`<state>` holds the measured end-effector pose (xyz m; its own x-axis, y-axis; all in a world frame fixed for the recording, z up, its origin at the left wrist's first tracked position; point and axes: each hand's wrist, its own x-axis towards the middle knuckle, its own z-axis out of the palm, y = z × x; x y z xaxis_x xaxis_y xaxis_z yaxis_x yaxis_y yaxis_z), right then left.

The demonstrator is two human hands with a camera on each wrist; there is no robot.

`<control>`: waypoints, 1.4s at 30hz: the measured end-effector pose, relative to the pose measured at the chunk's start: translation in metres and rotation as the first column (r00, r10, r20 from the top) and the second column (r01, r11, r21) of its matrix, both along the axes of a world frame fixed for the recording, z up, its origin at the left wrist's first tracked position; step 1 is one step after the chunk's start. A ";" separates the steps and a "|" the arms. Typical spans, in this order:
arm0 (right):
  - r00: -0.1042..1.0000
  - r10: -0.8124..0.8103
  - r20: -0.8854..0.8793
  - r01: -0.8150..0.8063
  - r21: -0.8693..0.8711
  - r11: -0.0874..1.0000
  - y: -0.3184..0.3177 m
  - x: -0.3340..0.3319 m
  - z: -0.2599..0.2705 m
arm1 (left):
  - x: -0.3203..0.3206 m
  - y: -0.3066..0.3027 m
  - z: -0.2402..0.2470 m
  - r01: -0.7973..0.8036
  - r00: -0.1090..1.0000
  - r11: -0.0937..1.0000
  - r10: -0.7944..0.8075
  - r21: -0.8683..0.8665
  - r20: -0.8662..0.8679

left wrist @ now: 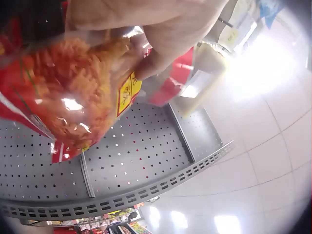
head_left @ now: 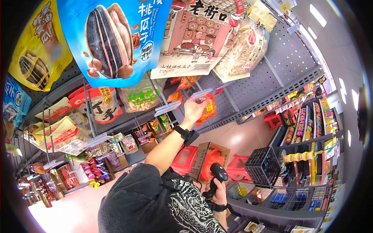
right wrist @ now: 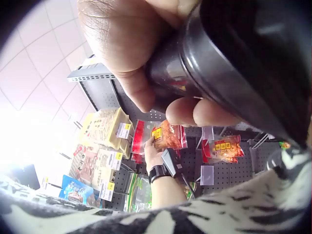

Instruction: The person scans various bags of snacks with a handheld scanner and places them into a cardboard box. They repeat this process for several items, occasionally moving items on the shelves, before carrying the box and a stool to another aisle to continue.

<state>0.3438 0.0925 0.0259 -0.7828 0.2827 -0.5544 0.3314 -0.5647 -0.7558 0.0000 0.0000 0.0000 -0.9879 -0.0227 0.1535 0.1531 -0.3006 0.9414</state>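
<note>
Overhead, left hand pinches hanging orange snack packet, apparently steadying its label; right hand grips barcode scanner.

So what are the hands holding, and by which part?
The left hand pinches an orange snack bag at its edge, by the yellow label; the right hand grips a scanner by its handle.

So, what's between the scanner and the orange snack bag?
Only open air. In the head view the scanner is low, the orange snack bag high, a cardboard box behind.
</note>
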 end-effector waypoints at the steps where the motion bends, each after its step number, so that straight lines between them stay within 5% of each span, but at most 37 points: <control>1: 1.000 -0.011 -0.001 0.011 -0.002 1.000 -0.001 0.000 0.001 | 0.005 -0.004 0.017 -0.066 0.996 0.998 0.065 -0.022 -0.055; 3: 1.000 -0.016 0.010 0.016 0.017 1.000 0.002 0.001 0.005 | 0.010 -0.009 0.040 -0.137 0.986 0.990 0.135 -0.021 -0.098; 5: 0.999 -0.035 0.017 0.035 0.006 0.999 -0.001 -0.002 0.003 | 0.006 -0.017 0.055 -0.038 0.999 0.915 0.048 -0.402 0.015; 6: 0.999 -0.035 0.018 0.034 0.004 0.999 -0.002 -0.003 0.001 | 0.002 -0.019 0.058 -0.044 0.999 0.896 0.040 -0.443 -0.020; 10: 0.999 -0.030 0.018 0.030 0.011 1.000 -0.002 -0.002 0.001 | -0.013 -0.010 0.052 -0.164 0.971 0.958 0.115 -0.235 -0.208; 15: 0.999 -0.030 0.014 0.030 0.022 0.999 -0.002 -0.001 -0.002 | -0.021 -0.020 0.059 0.033 0.999 0.989 -0.031 -0.143 0.013; 20: 0.999 -0.032 0.008 0.032 0.022 0.999 -0.003 -0.002 -0.002 | -0.027 -0.011 0.050 0.014 1.000 0.995 -0.015 -0.102 -0.016; 23: 0.999 0.040 0.017 -0.040 0.024 0.999 0.011 0.007 -0.022 | -0.024 -0.012 0.055 0.021 1.000 0.984 -0.017 -0.177 0.026; 32: 1.000 0.019 0.008 -0.019 -0.011 1.000 0.007 0.007 -0.019 | -0.021 -0.011 0.062 -0.306 0.950 0.845 0.245 -0.438 -0.191; 34: 1.000 0.021 0.015 -0.021 0.007 1.000 0.007 0.008 -0.020 | -0.027 -0.015 0.061 -0.470 0.880 0.723 0.343 -0.506 -0.328; 37: 1.000 0.014 0.008 -0.014 0.035 0.999 -0.001 0.004 -0.008 | -0.054 -0.024 0.048 -0.508 0.855 0.573 0.426 -0.643 -0.296; 39: 0.999 -0.052 0.014 0.051 0.062 0.997 -0.008 -0.001 -0.004 | -0.061 -0.036 0.049 -0.540 0.832 0.693 0.523 -0.478 -0.182; 40: 1.000 -0.019 -0.005 0.019 0.029 0.999 -0.008 -0.001 -0.006 | -0.066 -0.039 0.045 -0.589 0.800 0.661 0.557 -0.466 -0.221; 42: 1.000 0.005 -0.011 -0.006 -0.026 1.000 0.000 0.004 -0.012 | -0.084 -0.037 0.019 -0.499 0.866 0.703 0.436 -0.507 -0.247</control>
